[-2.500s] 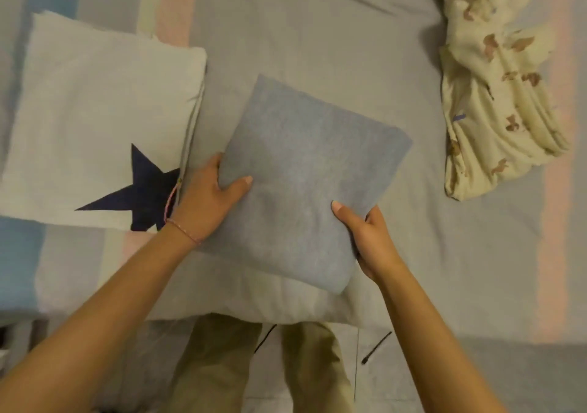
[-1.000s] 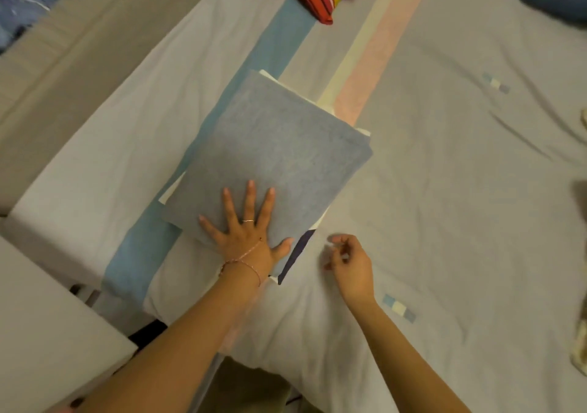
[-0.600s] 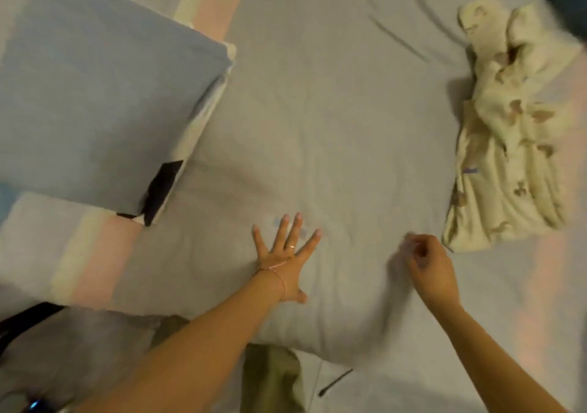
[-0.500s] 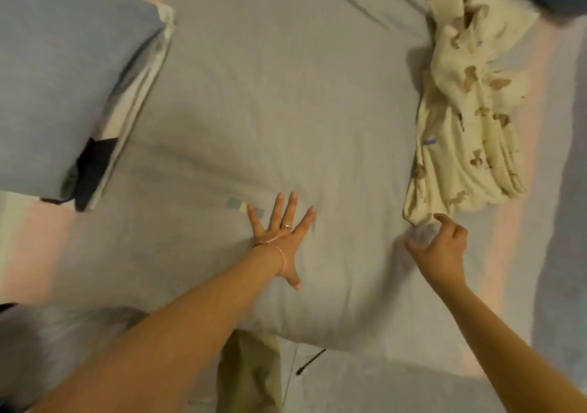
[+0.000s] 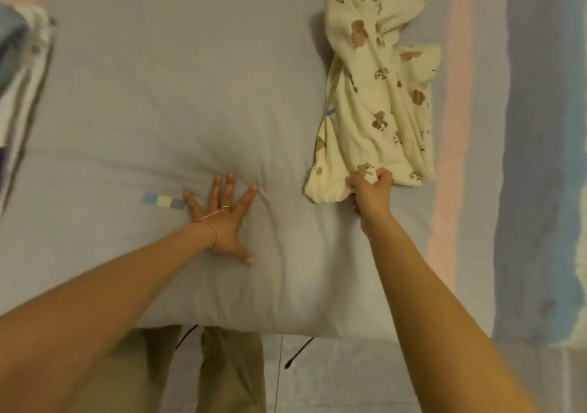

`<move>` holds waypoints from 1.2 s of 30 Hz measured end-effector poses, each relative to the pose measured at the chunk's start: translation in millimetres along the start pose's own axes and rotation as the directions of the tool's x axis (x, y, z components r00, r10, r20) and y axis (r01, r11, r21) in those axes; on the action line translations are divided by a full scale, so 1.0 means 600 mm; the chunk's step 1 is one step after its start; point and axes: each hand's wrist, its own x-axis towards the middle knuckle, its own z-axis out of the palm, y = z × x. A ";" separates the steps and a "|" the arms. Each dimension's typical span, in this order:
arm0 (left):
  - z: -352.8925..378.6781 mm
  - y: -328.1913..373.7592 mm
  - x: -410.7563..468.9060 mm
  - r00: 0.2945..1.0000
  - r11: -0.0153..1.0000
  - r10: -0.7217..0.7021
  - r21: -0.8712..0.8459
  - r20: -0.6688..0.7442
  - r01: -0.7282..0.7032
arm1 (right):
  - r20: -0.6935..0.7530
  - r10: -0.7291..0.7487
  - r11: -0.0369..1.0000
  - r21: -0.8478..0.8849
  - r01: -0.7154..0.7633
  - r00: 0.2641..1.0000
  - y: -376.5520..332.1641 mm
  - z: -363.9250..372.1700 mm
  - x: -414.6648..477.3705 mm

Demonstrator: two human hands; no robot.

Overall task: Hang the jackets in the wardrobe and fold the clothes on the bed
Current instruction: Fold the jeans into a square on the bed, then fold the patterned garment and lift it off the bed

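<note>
A crumpled cream garment with brown bear prints point(image 5: 378, 95) lies on the grey bed cover point(image 5: 178, 101) at the upper right. My right hand point(image 5: 370, 192) grips its near hem, fingers curled into the cloth. My left hand point(image 5: 222, 215) rests flat on the bed cover with fingers spread, left of the garment and apart from it. A stack of folded clothes point(image 5: 22, 63), blue-grey piece on top, shows blurred at the left edge.
The bed's near edge point(image 5: 254, 328) runs across the lower middle, with my legs and the tiled floor below it. A pink stripe and a blue stripe run down the cover at the right.
I set the folded blue-grey piece on the stack at the left, then turned right. My right hand reached the cream garment and took hold of its hem; my left hand settled flat on the bed.
</note>
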 end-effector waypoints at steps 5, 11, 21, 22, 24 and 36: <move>-0.069 0.076 -0.064 0.994 0.272 0.102 -0.962 0.041 0.012 | 0.437 0.108 0.936 -0.347 0.057 0.893 0.053 -0.001 -0.171; -0.071 0.114 -0.173 0.985 0.475 -0.068 -0.874 -0.156 -0.105 | 0.634 0.193 0.796 -0.548 0.258 0.749 0.041 -0.055 -0.339; -0.238 0.088 -0.429 0.714 0.471 0.414 -0.538 -0.565 -0.699 | 0.280 -0.027 0.929 0.361 -0.079 0.960 -0.198 -0.020 -0.417; -0.273 0.069 -0.458 0.696 0.498 0.447 -0.490 -0.562 -0.716 | 0.253 -0.062 0.922 0.384 -0.041 0.966 -0.235 -0.010 -0.431; -0.317 0.041 -0.496 0.723 0.542 0.479 -0.481 -0.497 -0.689 | 0.251 -0.128 0.940 0.340 0.036 0.959 -0.295 -0.008 -0.456; -0.455 -0.072 -0.692 0.847 0.397 0.265 -0.748 -0.460 -0.531 | 0.221 -0.398 0.804 0.552 0.222 0.890 -0.433 0.070 -0.653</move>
